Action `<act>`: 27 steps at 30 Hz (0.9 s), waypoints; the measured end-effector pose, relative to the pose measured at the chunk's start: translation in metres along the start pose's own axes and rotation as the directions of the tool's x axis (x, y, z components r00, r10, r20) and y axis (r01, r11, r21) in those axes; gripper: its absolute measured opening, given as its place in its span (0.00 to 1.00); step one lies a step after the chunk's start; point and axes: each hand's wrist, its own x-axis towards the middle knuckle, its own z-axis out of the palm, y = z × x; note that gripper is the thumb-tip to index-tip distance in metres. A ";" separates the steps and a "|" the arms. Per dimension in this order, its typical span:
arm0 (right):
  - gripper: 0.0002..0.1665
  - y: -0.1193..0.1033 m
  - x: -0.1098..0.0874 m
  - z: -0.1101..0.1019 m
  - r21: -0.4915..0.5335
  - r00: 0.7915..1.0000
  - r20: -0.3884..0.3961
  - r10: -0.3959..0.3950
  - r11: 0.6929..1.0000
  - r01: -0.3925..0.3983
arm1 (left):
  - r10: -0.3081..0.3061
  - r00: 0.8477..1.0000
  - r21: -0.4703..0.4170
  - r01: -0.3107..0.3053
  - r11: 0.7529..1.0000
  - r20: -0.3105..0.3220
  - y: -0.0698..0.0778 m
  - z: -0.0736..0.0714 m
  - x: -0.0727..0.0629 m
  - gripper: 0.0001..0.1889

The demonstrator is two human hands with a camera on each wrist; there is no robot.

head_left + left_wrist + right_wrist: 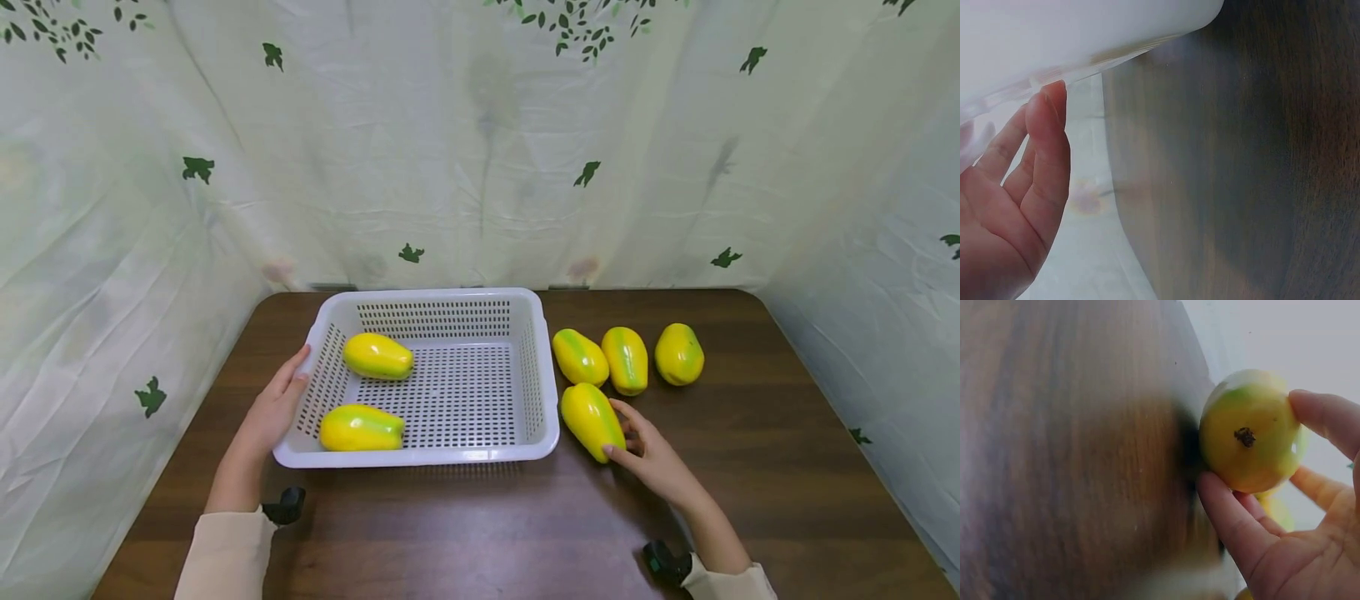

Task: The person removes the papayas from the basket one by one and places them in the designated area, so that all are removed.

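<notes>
A white plastic basket (528, 454) with slotted walls stands on the table, two yellow-green papayas inside, one toward the back (378, 357) and one toward the front (362, 428). My left hand (273, 410) holds the basket's left rim; in the left wrist view its fingertips (1054, 94) meet the basket's outer side. Right of the basket, my right hand (651, 454) grips another papaya (592, 421) between thumb and fingers. The right wrist view shows this papaya (1250, 434) end-on, its dark stem scar facing the camera.
Behind the gripped fruit, two papayas lie close together, one beside the basket (581, 357) and one right of it (625, 361). A third papaya (679, 354) sits farther right. A pale leaf-patterned curtain (480, 167) surrounds the brown wooden table (465, 533) at back and sides.
</notes>
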 end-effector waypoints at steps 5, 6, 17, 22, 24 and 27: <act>0.38 -0.003 -0.001 0.002 -0.033 0.998 -0.054 0.036 0.999 -0.038 | -0.010 1.000 0.007 0.010 1.000 -0.005 0.000 0.000 0.001 0.28; 0.38 -0.004 -0.001 0.002 -0.040 0.997 -0.066 0.041 0.998 -0.044 | -0.008 1.000 0.007 0.008 1.000 -0.005 0.000 0.000 0.001 0.28; 0.33 -0.012 0.000 0.001 0.005 0.975 -0.221 -0.029 1.000 0.030 | -0.012 1.000 -0.002 0.012 1.000 -0.001 0.001 0.000 0.000 0.28; 0.31 -0.018 0.003 0.000 0.026 0.962 -0.262 -0.075 0.996 0.085 | 0.000 1.000 0.003 0.000 1.000 -0.002 0.001 0.000 -0.001 0.28; 0.31 -0.023 0.005 -0.001 0.020 0.956 -0.276 -0.099 0.994 0.109 | 0.003 1.000 0.006 -0.003 1.000 -0.004 0.002 0.000 -0.001 0.28; 0.29 -0.034 0.007 -0.004 -0.010 0.948 -0.288 -0.136 0.990 0.139 | 0.003 1.000 0.007 -0.003 1.000 -0.004 0.001 0.000 0.000 0.28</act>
